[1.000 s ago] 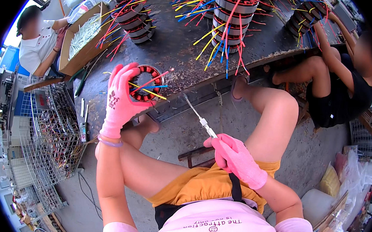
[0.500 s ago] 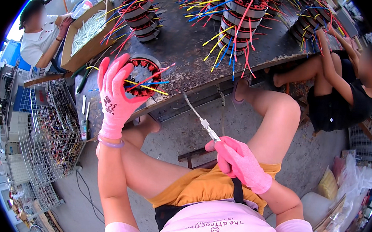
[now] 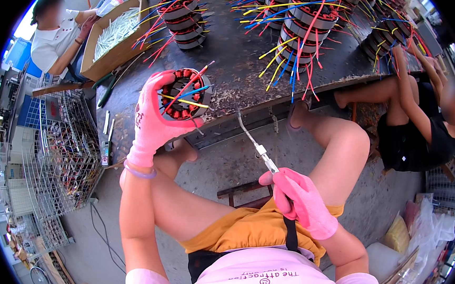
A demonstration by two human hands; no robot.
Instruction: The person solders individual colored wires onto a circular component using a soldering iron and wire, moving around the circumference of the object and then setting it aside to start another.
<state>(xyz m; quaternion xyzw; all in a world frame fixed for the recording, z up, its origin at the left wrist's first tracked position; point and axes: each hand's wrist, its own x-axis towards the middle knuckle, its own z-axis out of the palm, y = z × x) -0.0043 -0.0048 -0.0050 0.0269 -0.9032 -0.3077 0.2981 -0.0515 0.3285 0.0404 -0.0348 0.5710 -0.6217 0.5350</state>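
Near front edge of bench (image 3: 243, 72), I've L hand (image 3: 152, 118) grasping the wound ring (image 3: 206, 92), R hand (image 3: 302, 200) gripping bent tool (image 3: 261, 149), tip apart. Risks: tip might nick wires (image 3: 190, 103) if swung in fast; ring might tilt w/ slack L grip.

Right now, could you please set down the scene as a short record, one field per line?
Left hand: pink-gloved hand, grip around the left side of a wire-wound ring
Right hand: pink-gloved hand, holding a slim tool, its tip apart from the ring
Loose ends: red, blue and yellow wires crossing the ring's face
Table: dark, worn top bearing stacked wired rings
Far left: cardboard box of white strips
Others: one person left, another right
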